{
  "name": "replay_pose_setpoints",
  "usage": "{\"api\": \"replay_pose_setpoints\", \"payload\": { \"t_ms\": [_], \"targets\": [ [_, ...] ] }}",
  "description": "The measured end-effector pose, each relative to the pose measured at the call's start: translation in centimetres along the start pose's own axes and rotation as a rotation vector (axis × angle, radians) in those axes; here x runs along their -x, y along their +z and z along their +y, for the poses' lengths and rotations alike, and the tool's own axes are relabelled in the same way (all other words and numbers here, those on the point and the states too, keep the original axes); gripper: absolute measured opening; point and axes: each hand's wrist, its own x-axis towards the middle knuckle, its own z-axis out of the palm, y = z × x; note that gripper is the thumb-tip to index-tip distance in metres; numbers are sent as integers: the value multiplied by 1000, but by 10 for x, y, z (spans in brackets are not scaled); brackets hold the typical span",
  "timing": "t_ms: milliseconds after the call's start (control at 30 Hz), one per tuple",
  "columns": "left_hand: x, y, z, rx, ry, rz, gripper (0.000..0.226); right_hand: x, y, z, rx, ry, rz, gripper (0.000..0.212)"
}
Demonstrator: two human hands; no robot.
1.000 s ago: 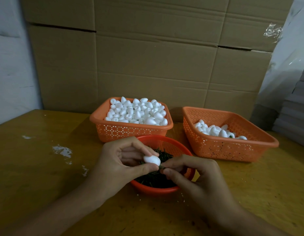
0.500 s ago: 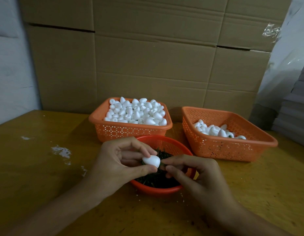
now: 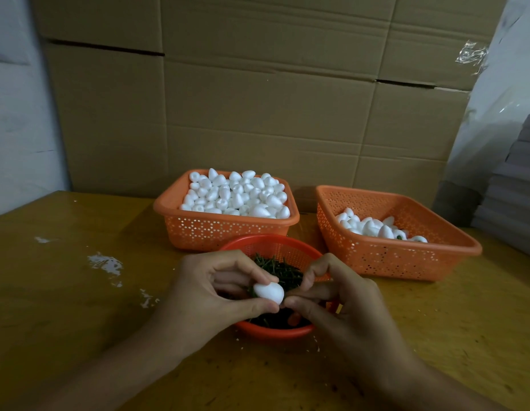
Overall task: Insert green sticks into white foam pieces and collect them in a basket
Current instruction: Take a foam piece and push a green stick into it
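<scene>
Closing a moment-old gap, our right hand [image 3: 340, 301] pinched up against the foam egg [image 3: 269, 292] gripped in our left hand [image 3: 210, 292] above the round basket of green sticks [image 3: 275, 243], apparently seating a hidden green stick; next we needed a firm push, then the collecting basket [image 3: 406, 262].

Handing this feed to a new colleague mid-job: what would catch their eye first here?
Front and centre, the left hand pinches a white foam piece over the round red basket of green sticks, the right hand pinching at its end; any stick there is hidden. Behind, the left orange basket is heaped with foam pieces, while the right orange basket holds only a few.
</scene>
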Motion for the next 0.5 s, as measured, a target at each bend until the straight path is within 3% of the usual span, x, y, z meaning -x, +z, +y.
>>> {"api": "replay_pose_setpoints", "payload": {
  "t_ms": [500],
  "targets": [
    [1, 0, -2, -3, 9, -19, 27, -1, -3, -1, 82, -32, -47, 29]
  ]
}}
